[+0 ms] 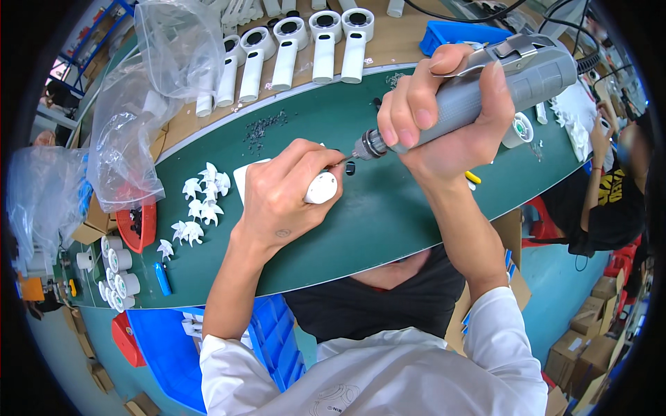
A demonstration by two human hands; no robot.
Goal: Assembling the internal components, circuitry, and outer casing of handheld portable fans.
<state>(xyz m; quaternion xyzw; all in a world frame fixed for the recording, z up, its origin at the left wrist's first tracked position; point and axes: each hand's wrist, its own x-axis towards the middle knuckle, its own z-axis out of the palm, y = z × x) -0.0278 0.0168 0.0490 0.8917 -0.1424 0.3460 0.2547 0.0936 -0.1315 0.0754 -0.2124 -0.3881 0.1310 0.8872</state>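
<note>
My left hand (277, 197) is closed round a white handheld-fan handle (321, 188), whose rounded end pokes out between the fingers. The rest of that piece is mostly hidden behind the hand. In my right hand (451, 128) is a grey electric screwdriver (531, 76), held tilted with a metal lever along its top. Its bit (352, 157) points down-left and reaches my left fingertips; whether it sits on a screw is too small to tell. A small black part (350, 168) lies on the green table just beside the fingertips.
Finished-looking white handheld fans (325, 48) line the far shelf. On the left are white fan blades (208, 182), a heap of tiny black screws (262, 132), round white housings (119, 260), a red basket (144, 232) and plastic bags (125, 132). A co-worker (603, 201) sits at right.
</note>
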